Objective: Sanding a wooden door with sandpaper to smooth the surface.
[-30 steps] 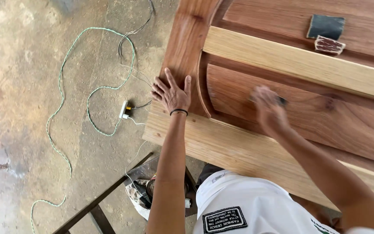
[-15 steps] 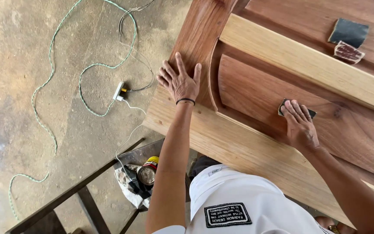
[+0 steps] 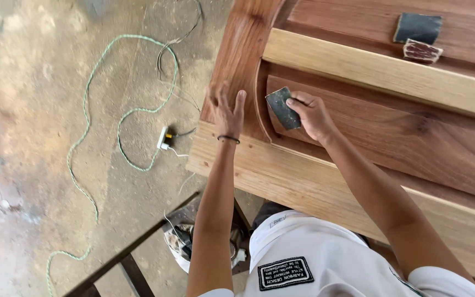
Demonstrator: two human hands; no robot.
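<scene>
Head view: right hand (image 3: pixel 311 115) grips sandpaper (image 3: pixel 282 108) on the door (image 3: pixel 413 143) panel's left end, left hand (image 3: pixel 227 113) flat and open near the door's left edge; panel looks smooth, spare sheets (image 3: pixel 419 36) unused.

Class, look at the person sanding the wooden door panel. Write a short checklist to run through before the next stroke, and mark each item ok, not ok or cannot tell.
1. Right hand grips the dark sanding sheet: ok, fingers press it to the reddish panel beside the curved groove.
2. Left hand steadies the work: ok, it lies flat on the door's curved frame.
3. Left fingers are out of the sheet's path: ok, hand and sheet are apart.
4. Spare sheets are at hand: ok, two lie on the upper panel.
5. Grit on the sheet is unworn: cannot tell.
6. Green cord is away from the feet: cannot tell, feet are hidden.
</scene>
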